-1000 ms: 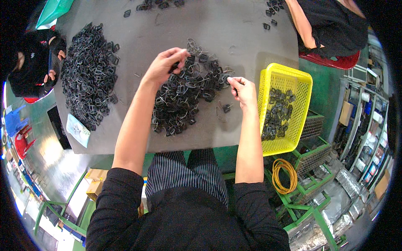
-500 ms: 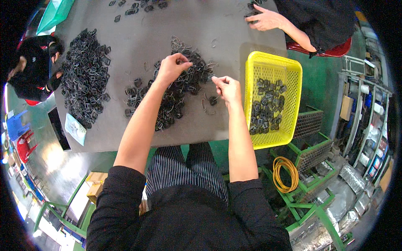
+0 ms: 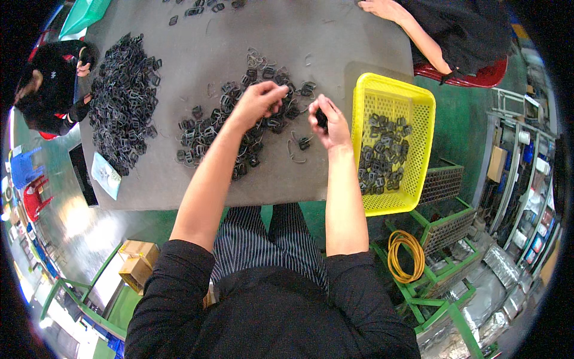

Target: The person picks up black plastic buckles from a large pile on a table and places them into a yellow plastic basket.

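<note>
Over a loose heap of small black plastic buckles (image 3: pixel 242 146), my left hand (image 3: pixel 260 103) is closed, thumb and fingers drawn together; what sits in the pinch, if anything, is hidden. My right hand (image 3: pixel 335 127) has its fingers curled round a black buckle (image 3: pixel 321 117), beside the heap and left of a yellow basket. The buckle is partly hidden by the fingers. Thin curved strands (image 3: pixel 258 58) stick out of the heap's far edge. A lone buckle (image 3: pixel 304 143) with curved strands lies just left of my right hand.
A yellow perforated basket (image 3: pixel 426 137) at the right holds several buckles. On the grey table (image 3: pixel 179 60), a larger buckle pile (image 3: pixel 122 102) and a pale plastic packet (image 3: pixel 106 176) lie left. Co-workers' hands (image 3: pixel 382 8) (image 3: pixel 84 63) are at the table's sides.
My right hand has turned, and a black buckle now shows inside its curled fingers. My left hand has shifted slightly right over the heap. The right co-worker's hand has moved farther away.
</note>
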`<state>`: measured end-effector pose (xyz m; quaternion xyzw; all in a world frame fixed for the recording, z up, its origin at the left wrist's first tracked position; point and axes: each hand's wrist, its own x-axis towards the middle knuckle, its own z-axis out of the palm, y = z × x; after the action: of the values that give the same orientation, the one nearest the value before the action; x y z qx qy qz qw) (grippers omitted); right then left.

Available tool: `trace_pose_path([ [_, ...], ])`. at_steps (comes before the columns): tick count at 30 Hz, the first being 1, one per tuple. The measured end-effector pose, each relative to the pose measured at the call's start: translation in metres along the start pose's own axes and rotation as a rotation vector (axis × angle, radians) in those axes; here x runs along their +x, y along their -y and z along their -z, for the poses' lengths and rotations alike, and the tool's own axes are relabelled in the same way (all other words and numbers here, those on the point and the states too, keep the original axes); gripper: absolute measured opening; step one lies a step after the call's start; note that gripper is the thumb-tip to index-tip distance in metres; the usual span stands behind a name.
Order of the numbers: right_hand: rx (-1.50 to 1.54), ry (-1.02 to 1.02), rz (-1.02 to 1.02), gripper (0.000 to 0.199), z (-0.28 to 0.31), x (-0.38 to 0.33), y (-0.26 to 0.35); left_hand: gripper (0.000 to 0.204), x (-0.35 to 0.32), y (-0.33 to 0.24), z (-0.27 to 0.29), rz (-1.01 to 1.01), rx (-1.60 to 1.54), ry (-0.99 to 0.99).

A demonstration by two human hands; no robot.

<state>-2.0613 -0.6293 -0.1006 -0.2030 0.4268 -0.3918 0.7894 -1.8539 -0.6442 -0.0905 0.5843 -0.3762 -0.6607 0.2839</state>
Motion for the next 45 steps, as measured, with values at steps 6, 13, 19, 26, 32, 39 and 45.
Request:
trace_pose_path([
  [6, -1.357, -0.186, 0.369, 0.021, -0.020, 0.057, 0.011, 0.028, -0.013, 0.033, -0.057, -0.255, 0.950, -0.286],
  [13, -1.917, 0.083, 0.413, 0.022, -0.052, 0.095, 0.016, 0.027, -0.026, 0.032, -0.027, -0.254, 0.670, -0.313],
  [19, -0.660, -0.001, -0.143, 0.018, -0.064, 0.057, 0.052, 0.022, -0.054, 0.014, 0.036, 0.025, -0.343, -0.035],
  [26, -0.296, -0.124, -0.249, 0.016, -0.035, 0.035, 0.044, 0.021, -0.055, 0.005, 0.018, 0.048, -0.448, -0.168],
  [32, -0.354, -0.264, -0.081, 0.017, -0.017, 0.005, 0.006, 0.017, -0.045, -0.001, -0.021, 0.078, -0.494, -0.368],
  [39, -0.539, -0.464, 0.111, 0.011, -0.002, 0.000, -0.028, 0.017, -0.047, 0.007, -0.036, 0.073, -0.480, -0.397],
  [45, -0.193, -0.280, -0.147, 0.011, -0.016, -0.026, -0.004, 0.017, -0.059, 0.004, -0.040, 0.093, -0.475, -0.424],
])
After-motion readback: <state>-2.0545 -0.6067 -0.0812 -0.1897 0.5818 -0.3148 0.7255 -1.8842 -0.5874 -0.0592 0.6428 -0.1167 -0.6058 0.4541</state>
